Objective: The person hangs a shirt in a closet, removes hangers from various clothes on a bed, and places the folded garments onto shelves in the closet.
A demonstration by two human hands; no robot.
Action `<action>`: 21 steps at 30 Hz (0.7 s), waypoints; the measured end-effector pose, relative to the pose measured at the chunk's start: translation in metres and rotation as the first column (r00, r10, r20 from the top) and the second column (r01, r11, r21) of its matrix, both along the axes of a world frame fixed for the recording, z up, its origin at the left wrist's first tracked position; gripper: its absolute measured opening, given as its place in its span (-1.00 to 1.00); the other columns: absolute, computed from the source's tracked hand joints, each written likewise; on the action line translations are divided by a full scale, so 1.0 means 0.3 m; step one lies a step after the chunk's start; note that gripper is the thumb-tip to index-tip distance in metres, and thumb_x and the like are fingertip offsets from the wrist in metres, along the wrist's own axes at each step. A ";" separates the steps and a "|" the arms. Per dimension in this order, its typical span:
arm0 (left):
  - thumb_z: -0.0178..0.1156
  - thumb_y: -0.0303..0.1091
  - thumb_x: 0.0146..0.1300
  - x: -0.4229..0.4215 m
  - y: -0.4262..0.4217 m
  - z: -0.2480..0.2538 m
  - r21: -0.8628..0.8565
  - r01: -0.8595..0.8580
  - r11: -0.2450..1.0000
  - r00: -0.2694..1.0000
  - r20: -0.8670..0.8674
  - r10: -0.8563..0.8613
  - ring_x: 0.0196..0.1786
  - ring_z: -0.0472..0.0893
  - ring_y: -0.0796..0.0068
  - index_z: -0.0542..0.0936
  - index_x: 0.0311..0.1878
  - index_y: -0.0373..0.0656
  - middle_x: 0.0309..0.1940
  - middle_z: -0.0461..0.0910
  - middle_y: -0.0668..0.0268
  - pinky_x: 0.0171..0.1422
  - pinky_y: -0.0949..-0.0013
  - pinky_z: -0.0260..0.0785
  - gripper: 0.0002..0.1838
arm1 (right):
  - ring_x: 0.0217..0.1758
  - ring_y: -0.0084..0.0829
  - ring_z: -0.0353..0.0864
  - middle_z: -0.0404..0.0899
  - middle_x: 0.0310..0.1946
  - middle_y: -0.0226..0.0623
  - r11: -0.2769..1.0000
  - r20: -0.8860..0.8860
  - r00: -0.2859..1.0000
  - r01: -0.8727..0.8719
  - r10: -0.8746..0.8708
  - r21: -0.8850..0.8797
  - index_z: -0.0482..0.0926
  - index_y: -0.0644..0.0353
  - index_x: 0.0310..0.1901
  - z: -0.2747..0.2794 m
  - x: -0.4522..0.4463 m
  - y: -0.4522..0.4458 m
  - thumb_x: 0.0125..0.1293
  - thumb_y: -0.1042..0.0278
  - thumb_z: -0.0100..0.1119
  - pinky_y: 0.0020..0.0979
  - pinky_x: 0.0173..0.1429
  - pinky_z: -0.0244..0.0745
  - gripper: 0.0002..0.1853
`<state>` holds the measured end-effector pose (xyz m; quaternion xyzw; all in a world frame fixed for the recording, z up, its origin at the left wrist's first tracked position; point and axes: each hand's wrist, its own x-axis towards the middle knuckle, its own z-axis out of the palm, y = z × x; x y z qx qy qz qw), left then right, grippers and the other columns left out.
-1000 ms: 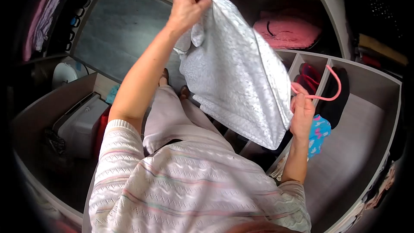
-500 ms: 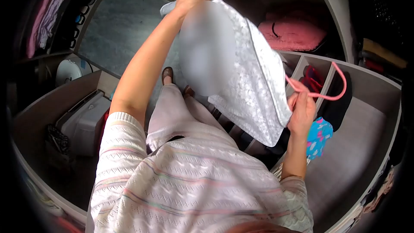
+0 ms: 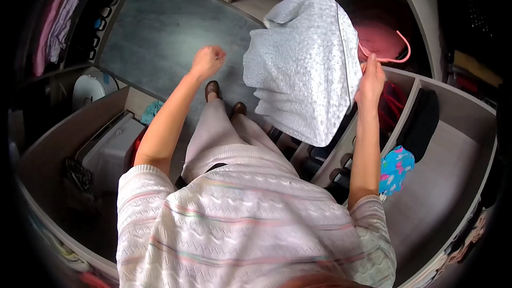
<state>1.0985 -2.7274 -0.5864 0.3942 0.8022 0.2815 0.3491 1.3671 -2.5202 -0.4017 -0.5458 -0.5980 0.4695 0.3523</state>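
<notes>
My right hand (image 3: 370,82) is closed around the neck of a pink clothes hanger (image 3: 404,56), just below its hook. From that hanger a pale grey, speckled garment (image 3: 304,69) spreads out to the left, its lower edge swinging free. What kind of garment it is cannot be made out. My left hand (image 3: 208,62) is apart from the cloth, over the floor, with its fingers curled in and nothing seen in them.
Low compartments with dividers run along the right, holding a black folded item (image 3: 420,125) and a blue patterned cloth (image 3: 397,169). Something pink (image 3: 381,40) lies behind the hanger. At left stand a grey box (image 3: 114,146) and hanging clothes (image 3: 66,16).
My left hand has let go of the garment's far end and moved down and left. My right hand has risen with the hanger, and the garment has swung upward and right.
</notes>
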 end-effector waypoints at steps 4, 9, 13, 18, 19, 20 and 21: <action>0.08 -0.28 0.04 -0.033 -0.110 -0.027 -0.085 -0.070 0.994 0.997 -0.039 0.067 -0.26 0.55 0.09 0.58 -0.34 -0.16 -0.42 0.58 0.12 -0.16 0.16 0.38 -0.81 | -0.60 -0.68 0.27 0.31 -0.68 -0.52 0.992 -0.118 0.990 0.062 -0.075 -0.109 0.42 0.21 -0.49 -0.030 -0.091 0.112 0.36 0.16 -0.11 -0.60 -0.50 0.25 -0.65; 0.10 -0.30 0.03 -0.038 -0.211 -0.121 -0.235 -0.115 0.965 0.993 -0.026 0.112 -0.25 0.55 0.08 0.59 -0.34 -0.16 -0.41 0.57 0.09 -0.15 0.16 0.38 -0.81 | -0.56 -0.61 0.41 0.49 -0.53 -0.39 0.984 -0.271 0.959 0.032 -0.079 -0.174 0.51 0.32 -0.15 -0.141 -0.155 0.321 0.34 0.19 -0.06 -0.57 -0.45 0.36 -0.67; 0.11 -0.37 -0.03 -0.005 -0.251 -0.189 -0.288 -0.189 0.939 0.981 -0.013 0.194 -0.28 0.58 0.14 0.60 -0.33 -0.16 -0.41 0.59 0.13 -0.15 0.24 0.40 -0.82 | -0.45 -0.62 0.43 0.51 -0.45 -0.38 0.988 -0.254 0.966 -0.002 -0.038 -0.154 0.51 0.35 -0.20 -0.272 -0.216 0.521 0.34 0.20 -0.05 -0.56 -0.34 0.37 -0.68; 0.09 -0.45 -0.06 0.057 -0.183 -0.244 -0.348 -0.327 0.879 0.922 0.085 0.377 -0.32 0.60 0.30 0.59 -0.33 -0.23 -0.43 0.61 0.16 -0.19 0.37 0.41 -0.81 | -0.25 -0.45 0.50 0.52 -0.29 -0.27 0.978 -0.286 0.956 0.010 -0.071 -0.209 0.47 0.39 -0.20 -0.378 -0.284 0.898 0.30 0.25 0.00 -0.46 -0.14 0.41 -0.70; 0.08 -0.46 -0.05 0.085 -0.165 -0.260 -0.349 -0.387 0.853 0.893 0.089 0.442 -0.33 0.60 0.31 0.58 -0.33 -0.24 -0.44 0.61 0.16 -0.20 0.37 0.41 -0.81 | -0.18 -0.43 0.49 0.51 -0.21 -0.24 0.967 -0.259 0.963 0.001 -0.069 -0.254 0.44 0.39 -0.13 -0.352 -0.323 0.970 0.31 0.25 -0.01 -0.44 -0.08 0.41 -0.69; 0.07 -0.47 -0.05 0.104 -0.153 -0.279 -0.350 -0.435 0.830 0.864 0.096 0.494 -0.34 0.60 0.32 0.58 -0.33 -0.25 -0.44 0.61 0.17 -0.21 0.38 0.41 -0.81 | -0.11 -0.40 0.49 0.50 -0.14 -0.22 0.955 -0.228 0.971 0.005 -0.076 -0.297 0.42 0.38 -0.06 -0.336 -0.342 1.038 0.31 0.24 -0.03 -0.42 -0.02 0.40 -0.66; 0.06 -0.48 -0.03 0.103 -0.236 -0.299 -0.355 -0.506 0.786 0.795 0.164 0.585 -0.37 0.60 0.37 0.58 -0.33 -0.27 -0.47 0.61 0.18 -0.24 0.40 0.40 -0.82 | -0.04 -0.35 0.47 0.48 -0.09 -0.18 0.969 -0.284 0.959 -0.065 -0.005 -0.237 0.40 0.37 -0.03 -0.368 -0.374 1.089 0.34 0.22 -0.10 -0.35 0.05 0.39 -0.64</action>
